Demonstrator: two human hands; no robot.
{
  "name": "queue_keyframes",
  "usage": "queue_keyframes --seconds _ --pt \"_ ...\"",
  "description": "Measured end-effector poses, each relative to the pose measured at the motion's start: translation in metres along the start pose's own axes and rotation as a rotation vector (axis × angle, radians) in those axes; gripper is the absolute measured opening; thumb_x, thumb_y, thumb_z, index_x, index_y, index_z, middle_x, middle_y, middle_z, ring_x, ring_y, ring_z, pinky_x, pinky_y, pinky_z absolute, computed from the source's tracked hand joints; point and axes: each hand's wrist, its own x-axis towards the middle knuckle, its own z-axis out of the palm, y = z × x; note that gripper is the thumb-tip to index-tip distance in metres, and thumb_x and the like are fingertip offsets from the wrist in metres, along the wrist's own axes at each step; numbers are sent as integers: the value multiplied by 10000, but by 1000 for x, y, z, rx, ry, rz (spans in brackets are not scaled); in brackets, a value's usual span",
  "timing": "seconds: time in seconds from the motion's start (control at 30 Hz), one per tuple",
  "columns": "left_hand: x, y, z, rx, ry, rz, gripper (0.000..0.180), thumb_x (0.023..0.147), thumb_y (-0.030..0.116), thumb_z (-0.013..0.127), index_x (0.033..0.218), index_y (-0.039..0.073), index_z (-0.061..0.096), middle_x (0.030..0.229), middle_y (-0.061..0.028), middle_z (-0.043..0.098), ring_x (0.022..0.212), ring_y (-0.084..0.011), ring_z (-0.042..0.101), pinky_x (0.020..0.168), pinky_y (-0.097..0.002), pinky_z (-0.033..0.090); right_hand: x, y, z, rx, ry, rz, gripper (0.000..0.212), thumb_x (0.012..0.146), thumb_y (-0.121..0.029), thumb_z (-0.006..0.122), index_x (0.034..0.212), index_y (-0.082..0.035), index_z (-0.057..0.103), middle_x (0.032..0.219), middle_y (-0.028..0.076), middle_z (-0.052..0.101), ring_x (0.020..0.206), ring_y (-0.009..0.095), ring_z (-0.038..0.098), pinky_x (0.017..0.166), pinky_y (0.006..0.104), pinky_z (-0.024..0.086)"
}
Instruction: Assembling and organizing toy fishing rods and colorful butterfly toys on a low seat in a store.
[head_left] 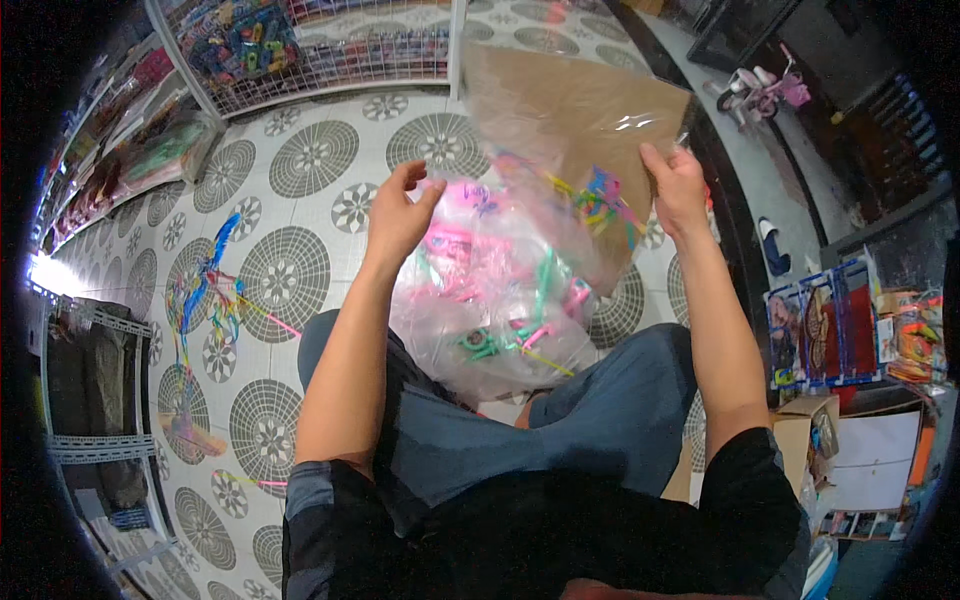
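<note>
Either side of a bulging clear bag of pink and green plastic pieces rise the person's bent knees; over the bag's far left edge the left hand hangs, fingers curved and parted, whether touching film I cannot tell; right of the bag the right hand pinches clear plastic over a brown sheet; left of the bag lie colourful ribbons; well beyond it stands a white wire rack

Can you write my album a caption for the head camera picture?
A right hand holds clear plastic while an open left hand hovers by a bag of pink and green things.
</note>
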Motion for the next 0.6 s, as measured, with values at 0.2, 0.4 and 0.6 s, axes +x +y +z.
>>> queue_keyframes --seconds 0.2,0.4,0.6 --pt "-3 19 13 -511 -68 -22 659 807 259 731 1323 -4 417 1273 -147 535 1107 -231 558 957 -345 424 -5 -76 3 201 -122 -38 224 919 -117 594 1112 -2 592 1066 86 654 921 154 635 805 287 518" --pt "-3 21 -2 -1076 -134 -89 256 856 33 646 1091 16 546 998 -59 653 845 -123 638 767 -249 519 5 -99 13 290 -119 -5 279 911 -99 589 1169 1 554 1088 81 641 958 165 626 835 299 508" --pt "2 7 -2 -1242 43 -67 218 862 10 631 1049 26 520 942 -59 644 822 -133 635 748 -259 528 -21 -57 11 96 -269 83 336 911 -46 550 1241 4 508 1109 74 628 973 148 614 856 300 500"
